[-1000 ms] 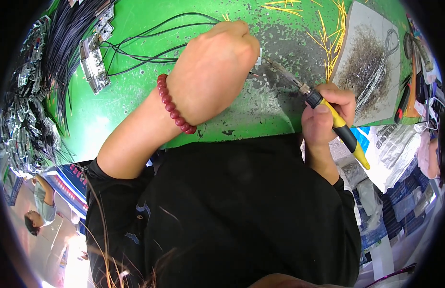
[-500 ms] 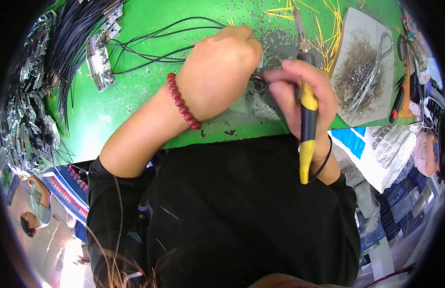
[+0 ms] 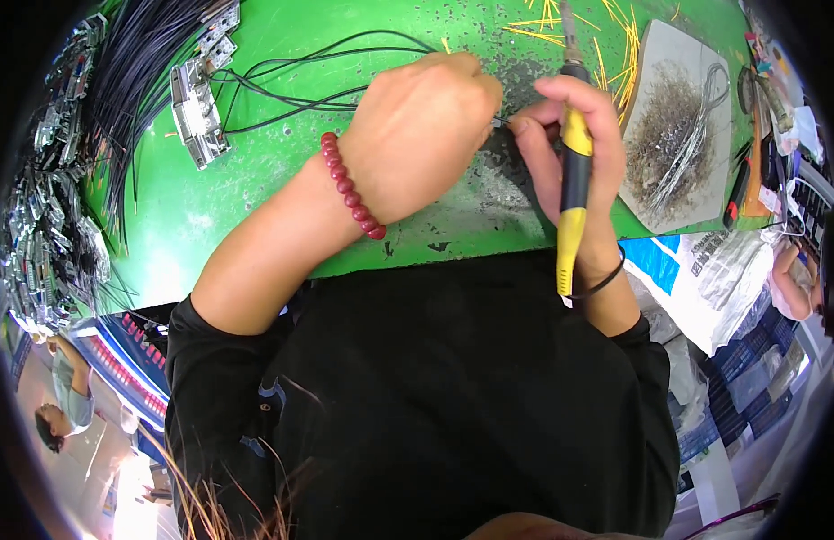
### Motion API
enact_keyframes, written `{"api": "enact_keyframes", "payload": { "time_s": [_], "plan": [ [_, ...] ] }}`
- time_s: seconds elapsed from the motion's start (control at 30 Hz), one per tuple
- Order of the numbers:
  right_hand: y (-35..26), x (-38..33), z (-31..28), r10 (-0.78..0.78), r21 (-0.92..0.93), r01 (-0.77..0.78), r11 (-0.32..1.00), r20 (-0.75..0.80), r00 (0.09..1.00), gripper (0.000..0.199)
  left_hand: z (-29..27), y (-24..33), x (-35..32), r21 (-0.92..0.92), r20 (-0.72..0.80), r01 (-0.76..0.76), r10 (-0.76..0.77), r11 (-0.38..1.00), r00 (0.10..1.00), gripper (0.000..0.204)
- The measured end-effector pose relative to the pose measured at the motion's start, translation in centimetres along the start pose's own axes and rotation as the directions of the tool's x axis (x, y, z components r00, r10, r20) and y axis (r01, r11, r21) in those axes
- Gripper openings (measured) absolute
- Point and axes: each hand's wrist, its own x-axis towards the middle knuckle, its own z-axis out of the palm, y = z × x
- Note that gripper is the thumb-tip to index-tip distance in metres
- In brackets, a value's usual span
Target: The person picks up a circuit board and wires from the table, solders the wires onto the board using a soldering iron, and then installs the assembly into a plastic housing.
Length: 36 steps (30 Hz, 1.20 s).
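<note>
My left hand (image 3: 426, 135), with a red bead bracelet (image 3: 349, 193) at its wrist, is closed over black wires (image 3: 345, 52), its fingers mostly hidden beneath. Those wires run left to a silver metal housing (image 3: 197, 112) on the green bench. A short dark wire end (image 3: 501, 120) sticks out on the right side of this hand. My right hand (image 3: 601, 148) is wrapped round a yellow and black soldering iron (image 3: 574, 184), its metal tip pointing to the far side. The right thumb and a fingertip meet at the wire end.
Yellow thin tubes (image 3: 628, 63) lie scattered at the far right. A grey, soot-stained board (image 3: 646, 171) holds a coil of solder wire (image 3: 687, 157). Bundled black wires (image 3: 134, 72) and piled metal housings (image 3: 53, 216) fill the left. Tools (image 3: 754, 175) lie at the right edge.
My right hand has moved slightly up, and the iron's rear end has swung up. Its thumb and fingertip, blurred before, now meet at the wire end. My left hand has shifted a little right.
</note>
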Motion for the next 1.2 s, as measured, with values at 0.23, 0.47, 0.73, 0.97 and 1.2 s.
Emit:
{"api": "enact_keyframes", "payload": {
  "time_s": [0.23,0.47,0.73,0.97,1.2],
  "plan": [
    [0.67,-0.22,-0.1,0.002,-0.062,-0.009,0.998,-0.114,0.993,0.038,-0.18,-0.01,0.31,-0.049,0.012,0.064,-0.064,0.997,0.998,0.008],
    [0.67,-0.53,-0.33,-0.035,-0.005,0.034,0.999,-0.03,0.999,0.035,-0.02,0.04,0.29,-0.05,-0.01,0.041,-0.041,0.998,0.999,0.009],
    [0.34,-0.62,-0.4,0.008,0.002,-0.008,1.0,-0.056,0.998,0.033,0.01,0.11,0.33,-0.04,-0.02,0.048,-0.048,0.998,0.999,0.008],
    [0.47,0.16,0.12,-0.08,0.06,0.078,0.995,0.024,0.997,0.038,0.09,0.09,0.12,-0.047,-0.033,0.031,-0.033,0.998,0.999,0.009],
    [0.58,-0.05,0.47,-0.042,-0.018,0.043,0.999,0.047,0.998,0.029,0.22,-0.37,0.05,-0.109,-0.039,0.073,-0.078,0.991,0.996,0.008]
  ]
}}
